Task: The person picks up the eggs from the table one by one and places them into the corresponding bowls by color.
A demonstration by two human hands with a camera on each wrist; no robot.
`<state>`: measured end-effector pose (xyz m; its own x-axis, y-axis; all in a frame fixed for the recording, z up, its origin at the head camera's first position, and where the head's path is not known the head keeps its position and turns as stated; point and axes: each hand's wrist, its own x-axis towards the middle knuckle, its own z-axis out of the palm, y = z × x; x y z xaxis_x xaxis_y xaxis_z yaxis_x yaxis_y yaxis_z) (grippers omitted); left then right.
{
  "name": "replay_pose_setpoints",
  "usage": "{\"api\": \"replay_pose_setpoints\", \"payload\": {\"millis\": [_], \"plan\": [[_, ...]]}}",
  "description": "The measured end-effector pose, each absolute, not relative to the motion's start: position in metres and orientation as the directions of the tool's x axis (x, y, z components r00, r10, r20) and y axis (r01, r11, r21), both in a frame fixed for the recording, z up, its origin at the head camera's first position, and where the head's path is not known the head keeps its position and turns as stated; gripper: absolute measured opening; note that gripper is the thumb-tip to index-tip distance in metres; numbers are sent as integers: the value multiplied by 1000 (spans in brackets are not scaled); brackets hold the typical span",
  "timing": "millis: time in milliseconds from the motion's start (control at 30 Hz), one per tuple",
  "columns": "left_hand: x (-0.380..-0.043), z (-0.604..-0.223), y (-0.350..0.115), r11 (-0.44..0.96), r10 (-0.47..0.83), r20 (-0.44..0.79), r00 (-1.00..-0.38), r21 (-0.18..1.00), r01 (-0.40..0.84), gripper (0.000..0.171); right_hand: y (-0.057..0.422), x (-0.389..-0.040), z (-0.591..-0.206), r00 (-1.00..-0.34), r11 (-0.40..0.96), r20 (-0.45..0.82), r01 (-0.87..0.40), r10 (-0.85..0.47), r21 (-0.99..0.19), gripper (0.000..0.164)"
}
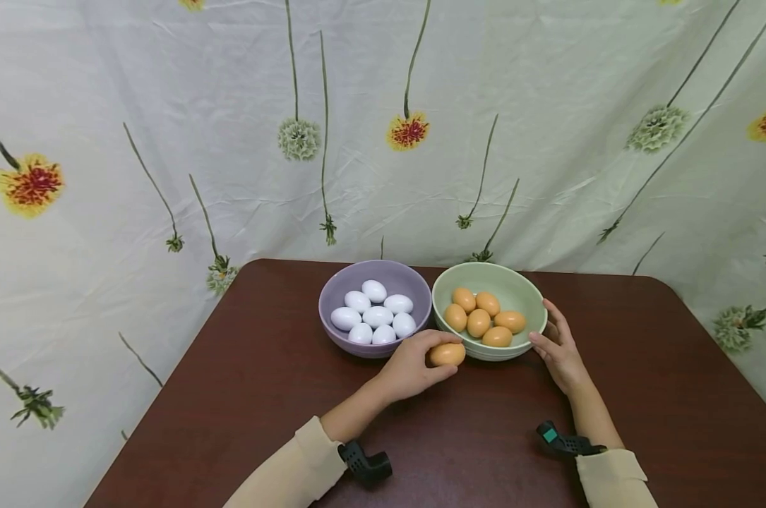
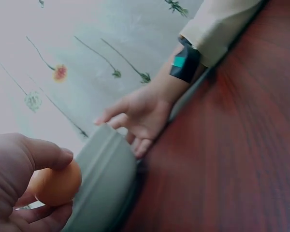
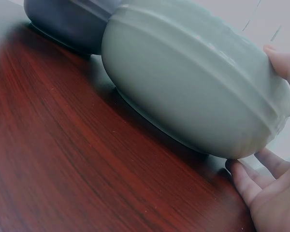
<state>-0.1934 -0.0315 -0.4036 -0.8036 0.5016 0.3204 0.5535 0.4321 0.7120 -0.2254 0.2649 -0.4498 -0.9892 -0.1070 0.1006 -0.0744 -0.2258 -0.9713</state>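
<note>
Between thumb and fingers, my left hand pinches a brown egg in front of the green bowl. In the left wrist view the egg overlaps the bowl's outer wall. At the bowl's right side my right hand holds it, thumb at the rim. The right wrist view has the fingers curled at the bowl's lower edge. Inside the green bowl lie several brown eggs. Several white eggs fill the purple bowl to its left.
Both bowls stand side by side near the back edge of a dark red-brown wooden table. Behind the table hangs a pale cloth printed with flowers. Each wrist wears a black strap with a small device.
</note>
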Motion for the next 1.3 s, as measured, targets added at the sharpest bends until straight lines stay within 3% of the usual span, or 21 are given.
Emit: {"api": "replay_pose_setpoints", "payload": {"millis": [600,1000,1300], "plan": [[-216,-364,-24,426,557,313,-770,688,588,41,265,-226,-450,-990,-221,97,-72,-104,-972,75],[-239,-364,-3,413,551,263,-792,739,533,42,265,-227,-452,-990,-216,99,-75,-105,-974,74],[-256,-370,14,455,566,235,-790,711,537,43,266,-227,-453,-990,-212,92,-69,-103,-975,73]]}}
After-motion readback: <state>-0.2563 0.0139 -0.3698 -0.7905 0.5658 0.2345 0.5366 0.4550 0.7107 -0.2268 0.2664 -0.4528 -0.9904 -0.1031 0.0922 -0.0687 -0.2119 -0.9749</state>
